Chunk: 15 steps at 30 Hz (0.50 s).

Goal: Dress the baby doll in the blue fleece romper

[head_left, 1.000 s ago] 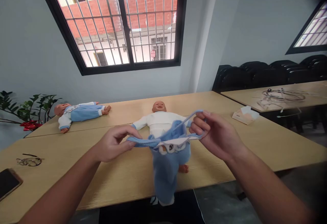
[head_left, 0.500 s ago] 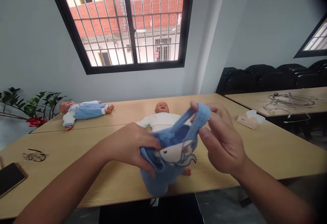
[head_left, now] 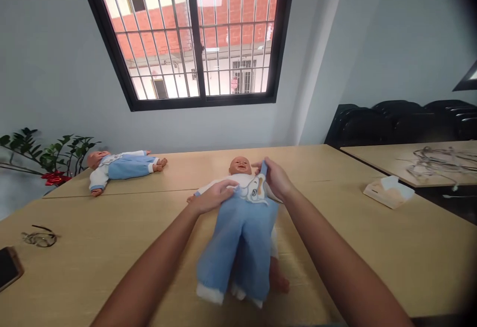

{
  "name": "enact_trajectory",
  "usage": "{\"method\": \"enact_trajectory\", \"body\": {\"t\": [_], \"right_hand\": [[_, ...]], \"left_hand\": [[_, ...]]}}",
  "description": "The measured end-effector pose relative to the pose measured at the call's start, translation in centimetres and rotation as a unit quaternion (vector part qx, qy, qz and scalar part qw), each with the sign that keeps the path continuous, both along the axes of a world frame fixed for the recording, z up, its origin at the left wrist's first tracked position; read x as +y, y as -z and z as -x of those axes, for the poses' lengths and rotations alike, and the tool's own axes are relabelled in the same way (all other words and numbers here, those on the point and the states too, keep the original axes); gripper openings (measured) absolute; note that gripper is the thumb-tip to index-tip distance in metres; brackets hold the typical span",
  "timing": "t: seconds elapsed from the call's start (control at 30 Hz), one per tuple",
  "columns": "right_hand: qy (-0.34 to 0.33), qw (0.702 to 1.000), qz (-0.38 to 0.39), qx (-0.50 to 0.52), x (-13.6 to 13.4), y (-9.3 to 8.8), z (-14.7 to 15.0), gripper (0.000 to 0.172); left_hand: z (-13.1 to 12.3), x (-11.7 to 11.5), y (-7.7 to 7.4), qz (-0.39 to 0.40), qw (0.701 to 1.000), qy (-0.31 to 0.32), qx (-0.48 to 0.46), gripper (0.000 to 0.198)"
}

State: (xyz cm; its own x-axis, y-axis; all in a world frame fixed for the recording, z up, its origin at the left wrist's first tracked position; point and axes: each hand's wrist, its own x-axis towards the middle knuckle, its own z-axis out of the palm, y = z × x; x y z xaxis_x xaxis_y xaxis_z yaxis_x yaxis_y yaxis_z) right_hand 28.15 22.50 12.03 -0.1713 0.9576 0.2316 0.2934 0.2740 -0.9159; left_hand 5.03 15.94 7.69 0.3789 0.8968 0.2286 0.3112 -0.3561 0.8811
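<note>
Light-blue toddler overalls [head_left: 242, 232] with white cuffs and a cartoon animal bib are spread over the front of a baby doll [head_left: 240, 166]. The doll lies face up in a white top, its head away from me. One bare doll foot shows beside the right trouser leg; most of its body is hidden. My left hand [head_left: 216, 196] grips the top left edge of the overalls. With my right hand [head_left: 276, 179] I hold a shoulder strap beside the doll's head, fingers closed on it.
A second doll [head_left: 128, 167], dressed in similar blue overalls, lies at the back left near a plant [head_left: 48, 158]. Glasses [head_left: 40, 237] and a phone [head_left: 9, 267] are on the left. An open paper box [head_left: 387, 191] sits right; cables [head_left: 443, 163] lie on another table.
The overalls, bunched up in front of me before, are now unfolded with their legs toward me over the doll. Both hands have moved farther away, toward the doll's head.
</note>
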Motion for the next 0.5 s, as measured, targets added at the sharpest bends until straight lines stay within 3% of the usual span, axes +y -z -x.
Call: {"method": "enact_trajectory", "body": {"t": [0.1,0.23,0.3,0.37,0.43,0.5], "right_hand": [[0.081,0.99,-0.016,-0.118,2.6,3.3,-0.6,0.05],[0.144,0.973,-0.094,-0.154,2.3,6.3,-1.6,0.035],[0.095,0.967,-0.184,-0.147,1.4,7.0,-1.2,0.034],[-0.019,0.959,-0.248,-0.138,0.3,7.2,-0.2,0.037],[-0.132,0.948,-0.245,-0.157,-0.7,7.1,1.1,0.035],[-0.172,0.941,-0.226,-0.186,-1.6,6.7,1.9,0.028]], "left_hand": [[0.4,1.4,2.0,0.036,0.993,0.014,0.113,0.064],[0.9,1.8,3.7,0.064,0.988,0.022,0.136,0.048],[0.8,1.8,3.8,0.051,0.991,0.025,0.12,0.045],[0.7,1.7,3.4,0.035,0.994,0.033,0.099,0.044],[0.6,1.5,2.8,0.02,0.996,0.034,0.081,0.045],[0.7,1.3,2.4,0.0,0.997,0.019,0.071,0.046]]}}
